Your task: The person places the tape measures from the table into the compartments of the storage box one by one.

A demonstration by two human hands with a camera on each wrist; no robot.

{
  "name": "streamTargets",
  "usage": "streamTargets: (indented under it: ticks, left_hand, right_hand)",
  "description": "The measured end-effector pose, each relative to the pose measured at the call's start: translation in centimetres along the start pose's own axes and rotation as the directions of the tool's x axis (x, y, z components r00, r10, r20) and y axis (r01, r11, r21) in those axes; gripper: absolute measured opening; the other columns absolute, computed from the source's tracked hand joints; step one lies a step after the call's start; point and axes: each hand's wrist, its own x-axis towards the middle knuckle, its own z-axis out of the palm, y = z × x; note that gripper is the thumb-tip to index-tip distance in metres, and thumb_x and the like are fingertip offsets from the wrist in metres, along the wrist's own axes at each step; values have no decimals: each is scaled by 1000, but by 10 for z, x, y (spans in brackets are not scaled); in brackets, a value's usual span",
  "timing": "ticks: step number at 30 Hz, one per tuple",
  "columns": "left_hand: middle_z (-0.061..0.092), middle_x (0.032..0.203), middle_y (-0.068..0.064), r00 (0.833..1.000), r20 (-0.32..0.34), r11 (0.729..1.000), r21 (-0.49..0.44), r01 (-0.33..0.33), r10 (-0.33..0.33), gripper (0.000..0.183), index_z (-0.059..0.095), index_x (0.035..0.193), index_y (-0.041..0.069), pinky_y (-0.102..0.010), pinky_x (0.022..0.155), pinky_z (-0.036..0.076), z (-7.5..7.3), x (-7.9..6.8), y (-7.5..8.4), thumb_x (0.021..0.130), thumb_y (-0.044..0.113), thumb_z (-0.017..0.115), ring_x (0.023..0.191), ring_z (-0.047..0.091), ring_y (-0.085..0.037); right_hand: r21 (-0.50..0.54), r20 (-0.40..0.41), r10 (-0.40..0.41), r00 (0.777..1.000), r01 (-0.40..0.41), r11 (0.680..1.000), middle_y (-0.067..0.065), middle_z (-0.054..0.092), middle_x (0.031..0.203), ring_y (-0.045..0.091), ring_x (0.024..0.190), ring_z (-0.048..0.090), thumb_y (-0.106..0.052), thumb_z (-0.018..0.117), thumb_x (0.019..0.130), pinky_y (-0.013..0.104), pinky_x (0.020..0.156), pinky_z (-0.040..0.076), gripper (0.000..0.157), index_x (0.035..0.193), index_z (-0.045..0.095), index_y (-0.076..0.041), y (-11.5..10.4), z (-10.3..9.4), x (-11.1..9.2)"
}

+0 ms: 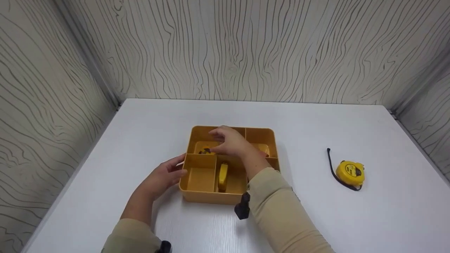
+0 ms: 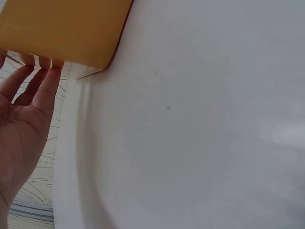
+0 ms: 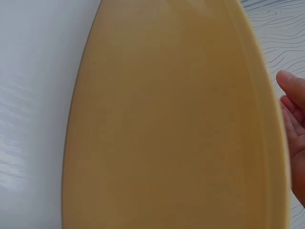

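Observation:
A mustard-yellow divided box (image 1: 211, 197) stands on the white table. My left hand (image 1: 165, 177) touches its left wall, fingers fairly straight; the left wrist view shows the fingertips meeting the box (image 2: 62, 28). My right hand (image 1: 230, 142) is over the back left compartment, thumb and fingers apart, with nothing seen between them. Beneath it lies a small yellow-and-black item (image 1: 205, 151), partly hidden. In the front middle compartment stands a narrow yellow object (image 1: 223, 176). Something orange-red (image 1: 263, 154) shows in the back right compartment, partly behind my right arm. The right wrist view is mostly the box wall (image 3: 167, 114).
A yellow tape measure (image 1: 351, 173) with a black wrist strap lies on the table (image 1: 309, 211) to the right of the box. Wood-patterned panels (image 1: 232, 52) rise behind the table and at both sides.

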Motion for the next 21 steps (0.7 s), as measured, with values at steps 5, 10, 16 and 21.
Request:
streamTargets:
  ticks: [5, 10, 16, 21]
  left_hand:
    - [41, 139, 7, 1000, -10, 1000, 7, 14, -14, 59, 43, 134, 36, -36, 96, 43, 2, 0, 2, 81, 31, 68, 127, 40, -17]
    - [42, 138, 5, 1000, -14, 1000, 0, 4, -4, 59, 44, 134, 34, -35, 95, 43, 2, -1, 2, 81, 30, 69, 126, 41, -18]
    - [42, 138, 4, 1000, -11, 999, -33, -25, 25, 58, 46, 134, 31, -35, 95, 43, 2, -1, 1, 81, 26, 69, 126, 41, -18]
    - [42, 138, 5, 1000, -11, 1000, -23, -16, 16, 64, 45, 134, 32, -35, 96, 43, 1, -1, 0, 77, 33, 72, 127, 41, -17]
  right_hand:
    - [40, 1, 10, 1000, -10, 999, 4, 48, 130, 17, 122, 46, -15, 72, 79, 32, 97, 42, 56, 130, 49, -11, 0, -2, -2]
    - [84, -6, 31, 1000, -30, 996, -3, 48, 132, 15, 123, 45, -19, 73, 78, 33, 99, 40, 58, 130, 49, -17, -3, -5, -5]
    - [82, -33, 23, 999, -20, 996, -5, 48, 131, 16, 122, 45, -24, 73, 77, 36, 98, 41, 57, 129, 51, -23, -9, -12, -8]
    - [116, -51, -10, 999, 16, 993, -3, 48, 131, 20, 121, 46, -23, 73, 78, 35, 95, 44, 54, 127, 51, -27, -14, -18, -12]
